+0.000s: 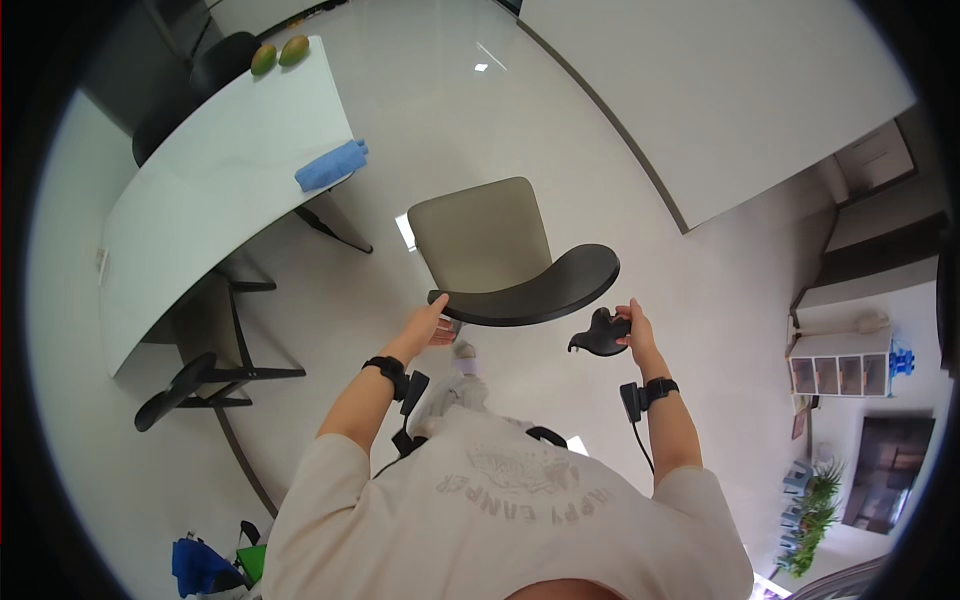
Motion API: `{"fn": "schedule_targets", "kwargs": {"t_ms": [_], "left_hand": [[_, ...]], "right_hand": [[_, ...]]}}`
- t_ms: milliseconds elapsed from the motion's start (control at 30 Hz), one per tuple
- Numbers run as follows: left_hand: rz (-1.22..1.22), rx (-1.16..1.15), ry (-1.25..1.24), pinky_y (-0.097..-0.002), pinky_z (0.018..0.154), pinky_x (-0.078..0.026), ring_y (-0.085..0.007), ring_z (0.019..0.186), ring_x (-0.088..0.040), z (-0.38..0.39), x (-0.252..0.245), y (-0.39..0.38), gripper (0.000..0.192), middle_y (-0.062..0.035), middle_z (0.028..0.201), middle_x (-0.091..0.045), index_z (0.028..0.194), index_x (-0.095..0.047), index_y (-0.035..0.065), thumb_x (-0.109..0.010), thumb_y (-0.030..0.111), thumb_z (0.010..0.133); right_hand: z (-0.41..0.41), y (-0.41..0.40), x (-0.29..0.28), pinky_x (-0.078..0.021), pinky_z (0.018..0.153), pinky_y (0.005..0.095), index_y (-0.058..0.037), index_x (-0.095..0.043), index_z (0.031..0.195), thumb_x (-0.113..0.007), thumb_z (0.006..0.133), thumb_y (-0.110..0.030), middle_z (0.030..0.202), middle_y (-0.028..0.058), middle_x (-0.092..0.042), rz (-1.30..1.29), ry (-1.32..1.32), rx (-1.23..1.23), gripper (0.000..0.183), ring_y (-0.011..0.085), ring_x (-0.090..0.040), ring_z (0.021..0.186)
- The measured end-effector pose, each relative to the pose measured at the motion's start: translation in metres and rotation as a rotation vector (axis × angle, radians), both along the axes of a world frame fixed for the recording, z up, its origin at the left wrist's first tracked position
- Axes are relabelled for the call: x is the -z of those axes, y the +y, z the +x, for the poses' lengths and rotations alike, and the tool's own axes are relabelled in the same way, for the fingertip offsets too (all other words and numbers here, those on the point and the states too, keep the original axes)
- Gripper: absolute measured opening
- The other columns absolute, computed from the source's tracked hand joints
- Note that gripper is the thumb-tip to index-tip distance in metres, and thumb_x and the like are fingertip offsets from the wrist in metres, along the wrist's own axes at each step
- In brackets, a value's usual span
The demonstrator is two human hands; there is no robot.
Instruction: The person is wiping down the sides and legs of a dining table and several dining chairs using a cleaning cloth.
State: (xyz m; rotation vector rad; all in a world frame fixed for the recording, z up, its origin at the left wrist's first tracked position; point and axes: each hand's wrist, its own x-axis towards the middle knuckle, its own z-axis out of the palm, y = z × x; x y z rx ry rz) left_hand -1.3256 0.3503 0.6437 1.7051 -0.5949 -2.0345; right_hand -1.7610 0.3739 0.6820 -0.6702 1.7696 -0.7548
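A chair with a grey-beige seat (484, 232) and a curved black backrest (540, 296) stands right before me. My left hand (433, 328) touches the left end of the backrest, thumb on its upper edge and fingers below. To the right of the backrest, apart from it, my right hand (634, 330) grips a small dark object (602, 332) with a rounded, lobed outline; its kind is unclear. Both wrists wear black bands with small devices and cables.
A white table (217, 157) on the left bears a folded blue cloth (331, 166) and two mangoes (294, 50). Another black-framed chair (217, 337) stands beside it. A large white surface (712, 90) reaches in at upper right. Drawers (838, 374) and plants (814, 517) are at far right.
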Motion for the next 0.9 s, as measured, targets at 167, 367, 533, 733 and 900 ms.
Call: {"fn": "schedule_targets", "kwargs": {"t_ms": [167, 367, 533, 733, 900], "left_hand": [[0.12, -0.09, 0.167, -0.0426, 0.08, -0.054, -0.0308, 0.091, -0.063, -0.009, 0.016, -0.025, 0.045, -0.0191, 0.109, -0.057, 0.114, -0.049, -0.0039, -0.053, 0.032, 0.089], [0.251, -0.296, 0.211, -0.0435, 0.085, -0.053, -0.0274, 0.098, -0.061, -0.016, 0.023, -0.041, 0.035, -0.0156, 0.109, -0.058, 0.114, -0.048, -0.0033, -0.054, 0.015, 0.085], [0.292, -0.409, 0.084, -0.044, 0.078, -0.056, -0.0301, 0.093, -0.063, -0.025, 0.025, -0.055, 0.035, -0.0198, 0.109, -0.057, 0.113, -0.046, -0.0101, -0.051, 0.008, 0.084], [0.306, -0.574, -0.042, -0.0408, 0.075, -0.055, -0.0299, 0.086, -0.064, -0.03, 0.035, -0.052, 0.039, -0.0216, 0.102, -0.061, 0.115, -0.048, -0.0141, -0.055, 0.007, 0.084], [0.257, -0.614, -0.143, -0.0405, 0.069, -0.053, -0.031, 0.086, -0.064, -0.034, 0.035, -0.038, 0.035, -0.0226, 0.1, -0.061, 0.108, -0.053, -0.0152, -0.059, 0.005, 0.08]], "right_hand": [[-0.017, -0.076, -0.007, -0.0469, 0.054, 0.0258, -0.0047, -0.061, 0.108, -0.041, 0.087, -0.061, 0.089, 0.0033, -0.06, 0.108, 0.067, -0.047, 0.063, 0.0134, -0.056, 0.08], [-0.016, -0.158, 0.01, -0.0486, 0.053, 0.0281, -0.0053, -0.062, 0.1, -0.053, 0.083, -0.055, 0.09, 0.0031, -0.061, 0.237, 0.111, -0.294, 0.053, 0.0149, -0.059, 0.081], [-0.031, -0.212, 0.064, -0.0491, 0.049, 0.0284, -0.0044, -0.062, 0.098, -0.058, 0.085, -0.037, 0.08, 0.0032, -0.063, 0.444, 0.001, -0.436, 0.036, 0.014, -0.06, 0.064], [-0.023, -0.253, 0.089, -0.0562, 0.07, 0.0322, -0.0033, -0.062, 0.103, -0.058, 0.089, -0.035, 0.095, 0.0084, -0.068, 0.702, -0.154, -0.523, 0.034, 0.0177, -0.066, 0.081], [-0.008, -0.258, 0.098, -0.0514, 0.088, 0.0425, 0.0027, -0.054, 0.116, -0.056, 0.091, -0.03, 0.11, 0.0177, -0.063, 0.99, -0.208, -0.445, 0.041, 0.0286, -0.063, 0.099]]}}
